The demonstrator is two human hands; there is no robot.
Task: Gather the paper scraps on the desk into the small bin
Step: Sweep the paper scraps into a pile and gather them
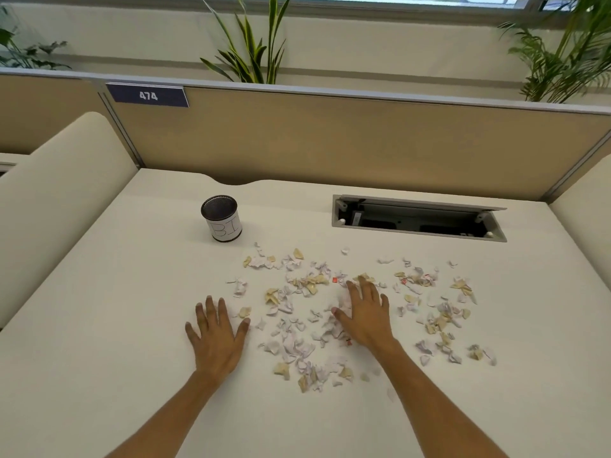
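Observation:
Several white and tan paper scraps (297, 345) lie scattered over the middle and right of the white desk (115, 325). The small bin (222, 223), a dark mesh cup wrapped in a white label, stands upright at the back left, apart from the scraps. My left hand (216, 338) lies flat and open on the desk at the left edge of the scatter, its thumb near a tan scrap. My right hand (365, 314) rests palm down on top of scraps in the middle, fingers spread.
An open cable tray (416, 219) is sunk into the desk at the back right. A tan partition (330, 140) with a "474" tag closes the back. Cream side panels stand at left (62, 193) and right. Plants rise behind the partition.

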